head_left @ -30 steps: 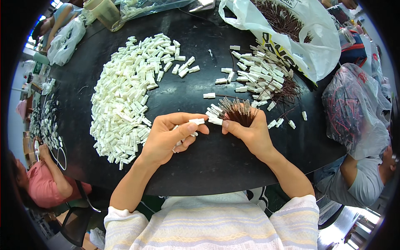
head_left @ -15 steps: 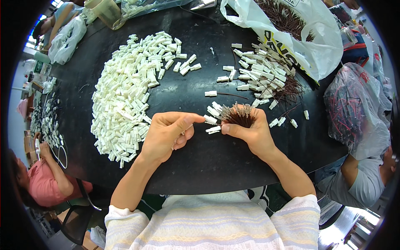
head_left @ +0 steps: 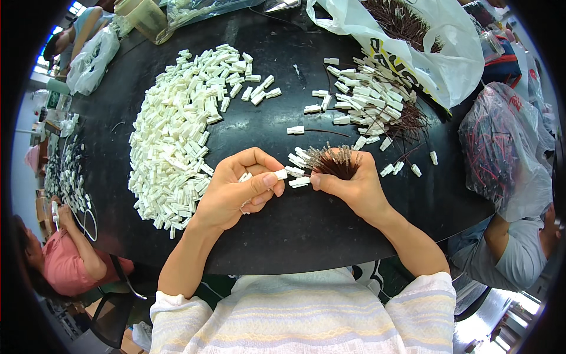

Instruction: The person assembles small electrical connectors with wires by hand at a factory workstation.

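The left hand (head_left: 236, 192) pinched a small white plastic connector (head_left: 280, 174) between thumb and forefinger, its long axis lying across, tip toward the right hand (head_left: 354, 186). That hand clutched a fanned bundle of dark wires (head_left: 335, 162) with metal tips pointing toward the table's (head_left: 283, 236) far edge. Both were near its front edge. A heap of blocky white connectors (head_left: 183, 135) spread toward the left edge

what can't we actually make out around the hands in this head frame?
- Head view: how many white connectors the left hand holds; curled fingers hide the palm.
- Head view: lower part of the brown wire bundle, covered by the right hand.
- Head view: metal wire tips, too small to tell whether any is seated.
- Head view: white bag, cut by the fisheye rim.
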A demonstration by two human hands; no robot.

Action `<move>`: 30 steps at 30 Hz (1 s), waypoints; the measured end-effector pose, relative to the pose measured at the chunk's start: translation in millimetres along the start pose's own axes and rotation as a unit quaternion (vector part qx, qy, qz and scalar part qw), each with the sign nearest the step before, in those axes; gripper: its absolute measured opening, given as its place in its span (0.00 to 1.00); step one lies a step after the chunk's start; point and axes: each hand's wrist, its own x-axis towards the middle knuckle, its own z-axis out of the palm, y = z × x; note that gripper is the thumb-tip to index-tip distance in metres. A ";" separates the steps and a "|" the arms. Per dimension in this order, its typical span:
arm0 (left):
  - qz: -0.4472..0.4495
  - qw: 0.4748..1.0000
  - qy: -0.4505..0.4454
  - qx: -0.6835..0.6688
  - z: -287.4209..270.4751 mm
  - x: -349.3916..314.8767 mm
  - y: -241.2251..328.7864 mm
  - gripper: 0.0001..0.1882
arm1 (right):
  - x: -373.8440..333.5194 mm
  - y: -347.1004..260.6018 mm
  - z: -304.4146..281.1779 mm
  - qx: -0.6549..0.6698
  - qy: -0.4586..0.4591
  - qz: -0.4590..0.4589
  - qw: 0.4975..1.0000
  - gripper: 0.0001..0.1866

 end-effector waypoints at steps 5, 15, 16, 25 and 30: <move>0.022 1.000 0.009 -0.014 0.3 1.9 -3.3 0.07 | -0.5 0.8 -0.8 0.017 0.004 -0.004 1.000 0.07; 0.017 0.989 0.067 0.132 11.4 -0.3 -11.1 0.08 | -1.4 -3.3 5.5 0.006 0.012 -0.007 1.000 0.05; 0.027 0.988 0.066 0.134 11.7 -1.0 -12.8 0.08 | -1.4 -3.1 5.9 -0.001 0.016 -0.009 1.000 0.04; 0.054 0.983 0.036 0.172 9.9 0.0 -18.4 0.09 | -1.8 1.7 1.0 -0.039 -0.047 -0.005 0.998 0.04; 0.049 0.981 0.034 0.186 5.1 1.4 -16.0 0.10 | -2.6 -0.4 3.1 0.013 -0.025 -0.019 0.999 0.04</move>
